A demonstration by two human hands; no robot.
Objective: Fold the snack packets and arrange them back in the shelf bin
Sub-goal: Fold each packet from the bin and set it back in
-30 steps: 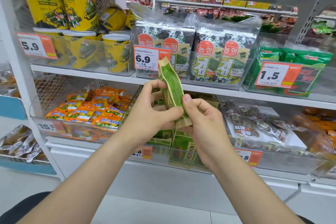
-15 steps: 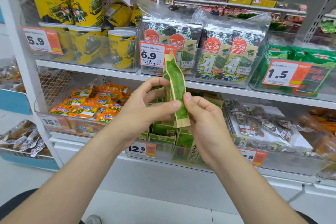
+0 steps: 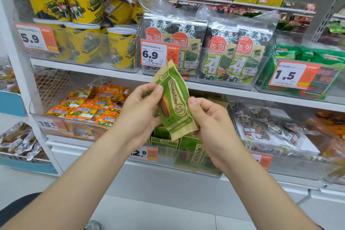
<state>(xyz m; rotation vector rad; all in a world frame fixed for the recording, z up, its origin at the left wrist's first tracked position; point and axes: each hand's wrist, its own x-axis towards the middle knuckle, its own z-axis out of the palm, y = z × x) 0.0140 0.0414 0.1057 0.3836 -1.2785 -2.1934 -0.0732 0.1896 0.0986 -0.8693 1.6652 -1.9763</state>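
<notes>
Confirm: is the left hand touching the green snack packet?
Touching. Head view: the left hand pinches the green snack packet at its left edge, thumb on front; the right hand pinches the opposite edge.

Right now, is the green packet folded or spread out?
Spread out. The green packet shows its whole printed front, with the left hand and right hand pinching its side edges.

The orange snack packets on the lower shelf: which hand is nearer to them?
Left. The left hand is just right of the orange snack packets; the right hand is farther right, past the green packet.
</notes>
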